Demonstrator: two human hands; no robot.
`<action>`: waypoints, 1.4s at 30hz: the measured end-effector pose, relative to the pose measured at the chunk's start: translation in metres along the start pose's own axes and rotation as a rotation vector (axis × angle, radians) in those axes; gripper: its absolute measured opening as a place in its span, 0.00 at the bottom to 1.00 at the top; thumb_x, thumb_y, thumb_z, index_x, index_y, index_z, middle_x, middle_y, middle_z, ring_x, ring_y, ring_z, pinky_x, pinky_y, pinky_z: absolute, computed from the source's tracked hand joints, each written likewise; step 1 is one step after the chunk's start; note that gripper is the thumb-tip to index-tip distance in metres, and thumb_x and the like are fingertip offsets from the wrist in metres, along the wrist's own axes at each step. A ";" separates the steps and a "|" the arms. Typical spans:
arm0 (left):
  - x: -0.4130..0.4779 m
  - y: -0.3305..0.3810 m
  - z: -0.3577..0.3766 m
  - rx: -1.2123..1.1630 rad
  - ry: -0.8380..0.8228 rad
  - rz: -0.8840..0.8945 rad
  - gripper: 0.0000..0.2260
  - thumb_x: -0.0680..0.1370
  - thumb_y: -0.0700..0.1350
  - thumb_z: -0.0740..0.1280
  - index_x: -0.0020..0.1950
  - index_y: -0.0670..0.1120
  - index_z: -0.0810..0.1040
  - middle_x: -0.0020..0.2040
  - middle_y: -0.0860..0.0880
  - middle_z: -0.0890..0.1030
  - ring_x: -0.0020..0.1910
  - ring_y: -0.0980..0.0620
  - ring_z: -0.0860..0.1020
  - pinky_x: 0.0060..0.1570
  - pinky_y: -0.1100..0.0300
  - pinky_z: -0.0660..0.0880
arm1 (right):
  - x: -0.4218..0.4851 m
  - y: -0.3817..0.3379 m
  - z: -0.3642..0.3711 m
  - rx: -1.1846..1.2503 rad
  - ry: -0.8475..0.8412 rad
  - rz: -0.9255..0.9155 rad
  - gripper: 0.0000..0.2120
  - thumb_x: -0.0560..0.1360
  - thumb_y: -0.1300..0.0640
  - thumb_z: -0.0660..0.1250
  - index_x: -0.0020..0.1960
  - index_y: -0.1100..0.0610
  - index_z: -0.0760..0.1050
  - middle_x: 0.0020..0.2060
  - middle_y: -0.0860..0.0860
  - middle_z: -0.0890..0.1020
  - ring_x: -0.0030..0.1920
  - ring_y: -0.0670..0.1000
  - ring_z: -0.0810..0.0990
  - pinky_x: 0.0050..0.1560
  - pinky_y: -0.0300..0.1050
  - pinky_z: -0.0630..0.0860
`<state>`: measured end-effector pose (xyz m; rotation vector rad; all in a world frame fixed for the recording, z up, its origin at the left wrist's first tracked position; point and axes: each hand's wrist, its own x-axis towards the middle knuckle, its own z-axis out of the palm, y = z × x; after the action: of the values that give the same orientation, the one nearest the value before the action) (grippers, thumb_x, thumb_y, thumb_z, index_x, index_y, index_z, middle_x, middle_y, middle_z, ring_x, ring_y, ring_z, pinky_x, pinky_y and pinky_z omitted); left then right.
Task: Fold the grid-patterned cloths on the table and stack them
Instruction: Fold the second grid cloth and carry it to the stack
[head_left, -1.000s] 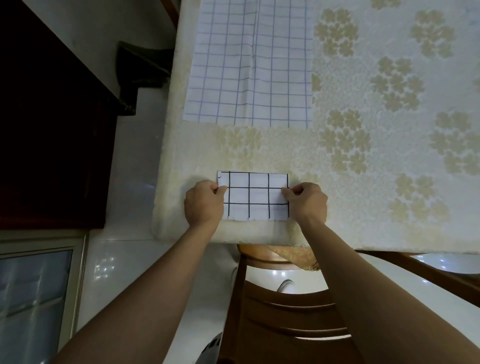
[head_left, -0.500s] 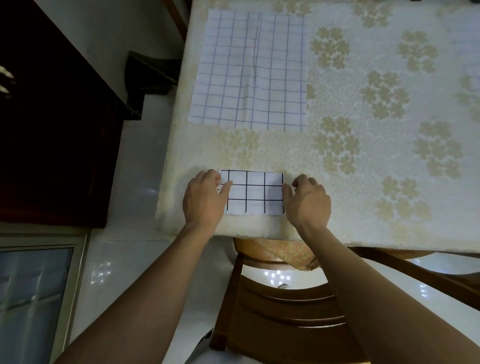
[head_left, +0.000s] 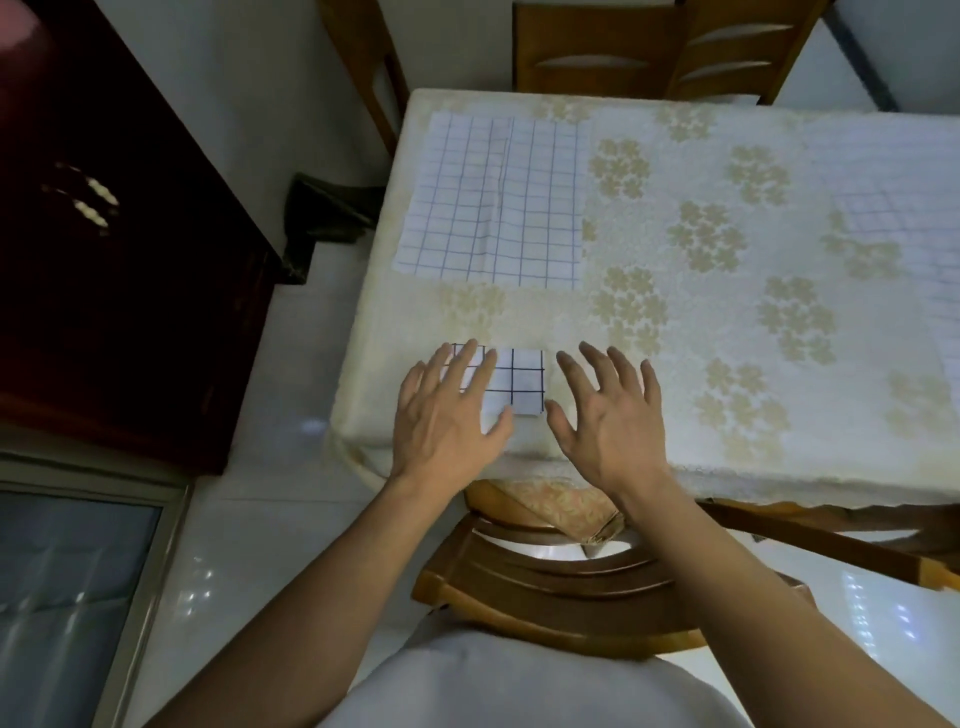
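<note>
Half hiding folded cloth (head_left: 519, 384) with splayed left hand (head_left: 447, 421); spreading right hand (head_left: 608, 421) open beside it, near desk (head_left: 519, 317) edge.

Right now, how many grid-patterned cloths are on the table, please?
3: folded cloth at the near edge, partly covered by the left hand; spread cloth at the far left; faint cloth at the right, cut off by the frame.

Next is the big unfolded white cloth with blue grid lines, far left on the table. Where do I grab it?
Likely pinch the two near corners of the large white blue-grid cloth, one each for left hand and right hand, reaching from your side. It lies flat and spread, near edge facing you.
</note>
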<state>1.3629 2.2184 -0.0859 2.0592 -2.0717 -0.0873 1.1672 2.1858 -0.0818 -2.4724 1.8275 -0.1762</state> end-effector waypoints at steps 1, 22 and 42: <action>-0.010 0.005 -0.001 0.014 -0.028 0.010 0.30 0.78 0.63 0.56 0.77 0.51 0.65 0.77 0.48 0.66 0.76 0.45 0.63 0.73 0.45 0.61 | -0.011 0.000 0.000 -0.018 -0.017 -0.024 0.28 0.80 0.39 0.54 0.76 0.51 0.66 0.74 0.55 0.70 0.75 0.60 0.66 0.74 0.66 0.58; -0.081 0.079 0.005 0.029 -0.053 0.100 0.26 0.78 0.60 0.59 0.72 0.49 0.72 0.71 0.48 0.74 0.71 0.46 0.70 0.69 0.46 0.68 | -0.123 0.044 -0.014 0.113 -0.111 0.125 0.30 0.79 0.37 0.50 0.76 0.49 0.66 0.73 0.53 0.71 0.74 0.56 0.67 0.76 0.62 0.58; -0.087 0.106 0.028 -0.146 -0.057 0.549 0.24 0.77 0.59 0.61 0.69 0.49 0.75 0.66 0.50 0.78 0.66 0.49 0.73 0.66 0.49 0.69 | -0.220 0.033 -0.010 0.053 0.024 0.644 0.26 0.79 0.40 0.57 0.72 0.50 0.70 0.67 0.52 0.76 0.68 0.55 0.72 0.70 0.58 0.65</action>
<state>1.2531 2.3036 -0.1027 1.3627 -2.4989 -0.2004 1.0711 2.3866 -0.0877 -1.7284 2.4656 -0.2100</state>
